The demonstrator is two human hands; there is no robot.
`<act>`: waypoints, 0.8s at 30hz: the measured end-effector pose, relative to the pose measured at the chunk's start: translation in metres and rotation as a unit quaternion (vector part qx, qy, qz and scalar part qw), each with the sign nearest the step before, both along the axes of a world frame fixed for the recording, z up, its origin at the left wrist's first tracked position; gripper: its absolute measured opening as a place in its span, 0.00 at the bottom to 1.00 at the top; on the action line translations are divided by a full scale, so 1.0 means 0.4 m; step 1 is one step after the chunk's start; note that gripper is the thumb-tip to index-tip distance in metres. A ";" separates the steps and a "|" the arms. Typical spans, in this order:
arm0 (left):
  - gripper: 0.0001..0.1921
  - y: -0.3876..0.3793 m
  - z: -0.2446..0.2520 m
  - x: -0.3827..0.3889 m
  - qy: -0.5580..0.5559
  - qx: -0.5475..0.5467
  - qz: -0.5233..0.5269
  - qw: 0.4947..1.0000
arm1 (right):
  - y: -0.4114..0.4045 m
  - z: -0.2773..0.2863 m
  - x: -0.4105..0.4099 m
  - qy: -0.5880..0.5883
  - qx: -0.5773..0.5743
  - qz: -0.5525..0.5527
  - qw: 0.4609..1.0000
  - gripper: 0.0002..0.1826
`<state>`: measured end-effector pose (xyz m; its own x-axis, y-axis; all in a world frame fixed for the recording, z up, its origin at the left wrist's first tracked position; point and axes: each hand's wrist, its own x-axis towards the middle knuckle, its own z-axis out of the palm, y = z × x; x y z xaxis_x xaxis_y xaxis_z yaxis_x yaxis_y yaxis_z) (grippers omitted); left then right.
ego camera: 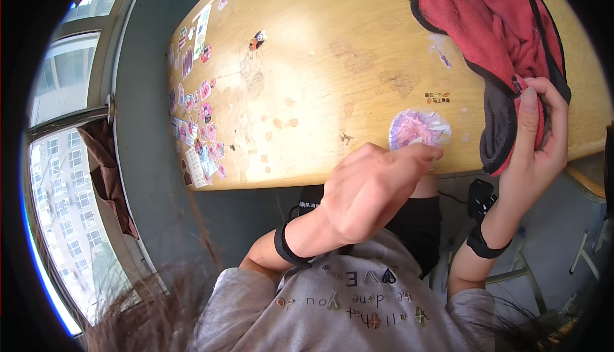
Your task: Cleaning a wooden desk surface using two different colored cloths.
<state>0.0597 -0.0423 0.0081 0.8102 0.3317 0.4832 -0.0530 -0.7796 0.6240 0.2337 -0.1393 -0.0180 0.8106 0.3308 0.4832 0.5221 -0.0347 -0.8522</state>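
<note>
My right hand (539,126) holds the near end of a plush red cloth (484,21) with black edging, thumb on top and fingers behind. A dark grey side (499,121) of the cloth is turned outward by the thumb. The rest of the cloth lies in folds over the right part of the table. My left hand (374,191) hovers by the table's near edge with its thumb and fingers drawn together. Its fingertips are blurred, so I cannot tell whether something thin is pinched there. Just beyond them a round pink and purple sticker (412,126) is stuck to the tabletop, partly covered.
The wooden table (312,88) has a curved outline and worn stains. Several stickers (206,112) cluster along its left end. A window (67,198) with a brown curtain (108,184) stands at the left. Metal stool legs (518,275) show below at the right.
</note>
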 end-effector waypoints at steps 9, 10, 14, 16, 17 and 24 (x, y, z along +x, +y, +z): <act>0.13 -0.109 -0.145 -0.013 0.006 -0.034 -0.079 0.996 | -0.019 0.015 0.032 0.074 0.021 0.016 0.997 0.14; 0.10 -0.118 -0.147 -0.006 0.034 -0.042 -0.068 0.996 | -0.044 0.011 0.046 0.118 0.013 0.039 0.992 0.14; 0.09 -0.149 -0.189 0.011 0.025 -0.050 -0.148 0.987 | -0.046 0.049 0.050 0.225 0.092 0.055 0.968 0.15; 0.08 -0.155 -0.185 0.015 0.023 -0.057 -0.167 0.984 | -0.052 0.046 0.040 0.158 0.028 0.075 0.984 0.15; 0.08 -0.155 -0.180 0.013 0.034 -0.055 -0.187 0.980 | -0.055 0.046 0.034 0.101 -0.026 0.093 0.990 0.15; 0.10 0.015 -0.038 -0.054 -0.025 -0.026 -0.011 0.999 | -0.002 0.058 -0.050 -0.054 -0.157 0.114 0.980 0.18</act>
<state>0.0383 -0.0362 -0.0070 0.7936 0.3388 0.5055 -0.1019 -0.7450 0.6593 0.2137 -0.1401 0.0054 0.6484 0.6427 0.4079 0.6336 -0.1587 -0.7572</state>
